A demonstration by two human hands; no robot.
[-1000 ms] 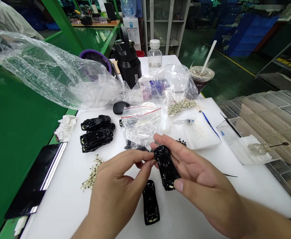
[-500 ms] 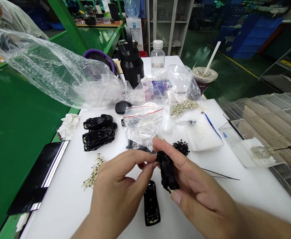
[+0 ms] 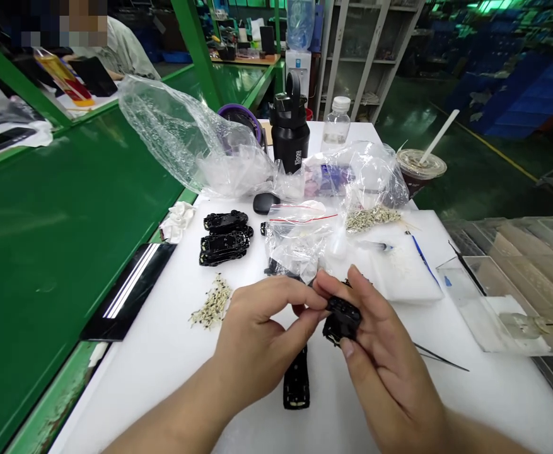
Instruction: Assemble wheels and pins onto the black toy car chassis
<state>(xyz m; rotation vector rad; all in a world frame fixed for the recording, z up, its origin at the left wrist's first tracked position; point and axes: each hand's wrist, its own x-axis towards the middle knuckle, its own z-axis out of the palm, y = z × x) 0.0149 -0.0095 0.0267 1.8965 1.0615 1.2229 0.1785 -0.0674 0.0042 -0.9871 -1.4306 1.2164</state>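
A small black toy car part (image 3: pixel 342 320), turned at a slant, is gripped between the thumb and fingers of my right hand (image 3: pixel 390 366). My left hand (image 3: pixel 261 337) is closed in a pinch at the part's left edge; whatever its fingertips hold is hidden or too small to name. On the white table below lies a black car base (image 3: pixel 297 386), its upper end hidden by my left hand. Several similar black car parts (image 3: pixel 225 244) sit in a stack at the left. A loose pile of small pale and black pieces (image 3: pixel 212 304) lies left of my left hand.
Clear plastic bags (image 3: pixel 299 243) lie beyond my hands, near a black mouse (image 3: pixel 265 203). Tweezers (image 3: pixel 439 359) rest at the right, below a white foam pad (image 3: pixel 411 271). A black flask (image 3: pixel 290 139) and a drink cup (image 3: pixel 420 167) stand farther back. A person (image 3: pixel 125 47) sits at far left.
The view has swung left, so the table appears farther right. The car part has been tilted in my right hand and shows a different side. My left hand keeps its pinch at the part's edge.
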